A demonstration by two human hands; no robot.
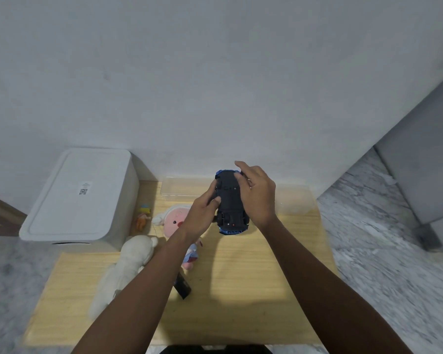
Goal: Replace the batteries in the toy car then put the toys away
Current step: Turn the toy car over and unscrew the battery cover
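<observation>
Car (230,203) at centre of frame, held above the desk (253,282), flipped so the flat black plastic underside faces the camera; glossy blue body shows only at both ends. Left hand (202,218) wraps the car's left side, thumb laid on the chassis, grip closed on the car. Right hand (257,194) cups the right side, fingers curled over the upper part of the underside, also gripping the car.

Desk is pale wood with straight fine grain, rectangular. Below and left of the car lies a pink doll (175,222), soft, round-headed, with a white hood and a light blue skirt. Lower left, a fluffy white plush toy (124,267), long and limp, partly under the left forearm. A small hard orange figure (143,217) stands near the white bin (79,198), a smooth box with rounded corners and a barcode sticker on its lid, at left of frame. Clear plastic box (182,191) behind the hands, against the grey wall. Flat black object (182,286) beside the left forearm; cannot tell what it is.
</observation>
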